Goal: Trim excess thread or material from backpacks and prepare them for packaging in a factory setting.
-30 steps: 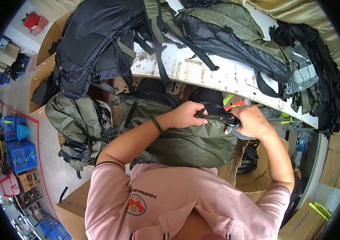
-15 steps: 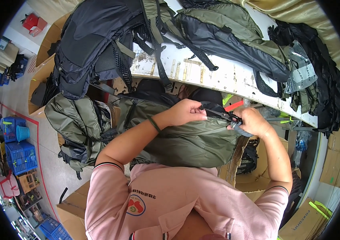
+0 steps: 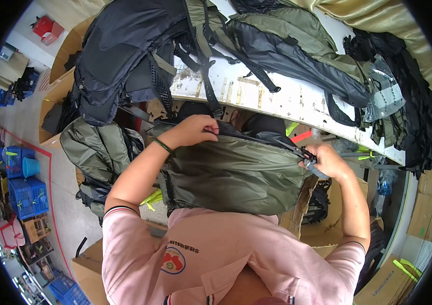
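An olive-green backpack [image 3: 236,173] with a black upper edge lies across my lap, in front of the table. My left hand [image 3: 194,130] is closed in a pinch at the left part of that edge. At its right end, my right hand [image 3: 326,160] is wrapped round the bag's dark edge. A small dark piece with a grey loop [image 3: 313,166] shows in those fingers; its kind is unclear. Between my hands the black edge runs nearly straight and taut.
Black and olive backpacks [image 3: 129,56] lie on the worn white table [image 3: 236,94]. Another olive bag [image 3: 94,152] sits at my left. An open cardboard box [image 3: 335,229] stands at right, near my elbow. Blue crates [image 3: 28,195] stand at far left.
My left hand has moved left along the bag's edge, away from my right hand. The bag's top edge now lies stretched out. A yellow-green strip shows under my left arm.
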A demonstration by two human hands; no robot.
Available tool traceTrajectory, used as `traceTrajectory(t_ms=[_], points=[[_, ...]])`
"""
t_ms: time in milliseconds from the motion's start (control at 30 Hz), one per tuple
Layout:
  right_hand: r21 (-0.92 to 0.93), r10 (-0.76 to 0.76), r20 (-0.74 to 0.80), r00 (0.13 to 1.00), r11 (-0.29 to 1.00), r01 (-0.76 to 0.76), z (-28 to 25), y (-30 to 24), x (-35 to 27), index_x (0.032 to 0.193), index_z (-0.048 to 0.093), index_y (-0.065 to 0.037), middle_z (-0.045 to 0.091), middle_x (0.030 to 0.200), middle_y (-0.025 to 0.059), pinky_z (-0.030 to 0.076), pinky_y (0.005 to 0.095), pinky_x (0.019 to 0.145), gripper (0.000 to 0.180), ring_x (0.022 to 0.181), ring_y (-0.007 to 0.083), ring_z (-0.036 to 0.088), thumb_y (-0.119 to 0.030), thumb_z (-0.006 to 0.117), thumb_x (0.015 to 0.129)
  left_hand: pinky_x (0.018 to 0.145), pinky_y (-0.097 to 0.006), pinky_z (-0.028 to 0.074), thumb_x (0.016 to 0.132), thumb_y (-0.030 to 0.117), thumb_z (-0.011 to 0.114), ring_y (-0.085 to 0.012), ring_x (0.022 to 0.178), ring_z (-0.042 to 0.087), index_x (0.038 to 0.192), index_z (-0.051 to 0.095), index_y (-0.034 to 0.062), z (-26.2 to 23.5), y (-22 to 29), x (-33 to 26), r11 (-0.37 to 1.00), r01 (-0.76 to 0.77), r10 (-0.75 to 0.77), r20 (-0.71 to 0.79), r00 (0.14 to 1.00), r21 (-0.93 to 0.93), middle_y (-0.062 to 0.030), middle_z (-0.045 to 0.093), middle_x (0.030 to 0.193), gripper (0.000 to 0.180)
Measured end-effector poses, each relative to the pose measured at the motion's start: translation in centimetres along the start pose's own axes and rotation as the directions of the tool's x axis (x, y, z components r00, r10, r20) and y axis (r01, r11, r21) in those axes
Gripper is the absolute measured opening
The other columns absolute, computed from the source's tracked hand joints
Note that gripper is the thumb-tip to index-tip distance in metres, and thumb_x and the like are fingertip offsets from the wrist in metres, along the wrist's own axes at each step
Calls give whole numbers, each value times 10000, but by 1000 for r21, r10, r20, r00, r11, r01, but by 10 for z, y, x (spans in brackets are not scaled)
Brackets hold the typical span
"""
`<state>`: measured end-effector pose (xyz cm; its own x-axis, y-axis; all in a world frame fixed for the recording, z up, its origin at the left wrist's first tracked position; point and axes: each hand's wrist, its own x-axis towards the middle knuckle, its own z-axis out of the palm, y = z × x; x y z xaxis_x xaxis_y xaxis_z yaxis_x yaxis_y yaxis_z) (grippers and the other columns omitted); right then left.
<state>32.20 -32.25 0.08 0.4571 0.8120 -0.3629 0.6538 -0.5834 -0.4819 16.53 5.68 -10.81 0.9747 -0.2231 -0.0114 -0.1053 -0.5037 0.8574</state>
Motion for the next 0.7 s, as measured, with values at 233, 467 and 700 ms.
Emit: traceTrajectory(t_ms=[233, 467, 700], points=[[18, 48, -86, 995, 999, -47, -6, 7, -12, 789, 604, 9, 572, 691, 204, 432, 386, 598, 252, 616, 353, 517, -178, 756, 717, 765, -349, 491, 712, 92, 784, -261, 869, 596, 946, 620, 49, -38, -31, -45, 953, 152, -111, -165, 980, 261, -97, 603, 896, 289], [-74, 84, -108, 991, 993, -92, -4, 16, -17, 753, 539, 19, 505, 666, 217, 418, 398, 588, 311, 605, 375, 437, -213, 744, 716, 761, -326, 494, 761, 153, 779, -214, 853, 591, 910, 624, 51, -30, -49, -54, 984, 145, -114, -253, 961, 107, -78, 581, 877, 237], [-63, 56, -148, 987, 996, -66, 4, 21, -12, 737, 514, 19, 506, 673, 238, 432, 404, 601, 310, 627, 407, 448, -175, 754, 715, 795, -375, 452, 838, 186, 686, -321, 844, 567, 906, 632, 73, -24, -55, -41, 924, 21, 118, -335, 935, 382, -95, 590, 890, 143]])
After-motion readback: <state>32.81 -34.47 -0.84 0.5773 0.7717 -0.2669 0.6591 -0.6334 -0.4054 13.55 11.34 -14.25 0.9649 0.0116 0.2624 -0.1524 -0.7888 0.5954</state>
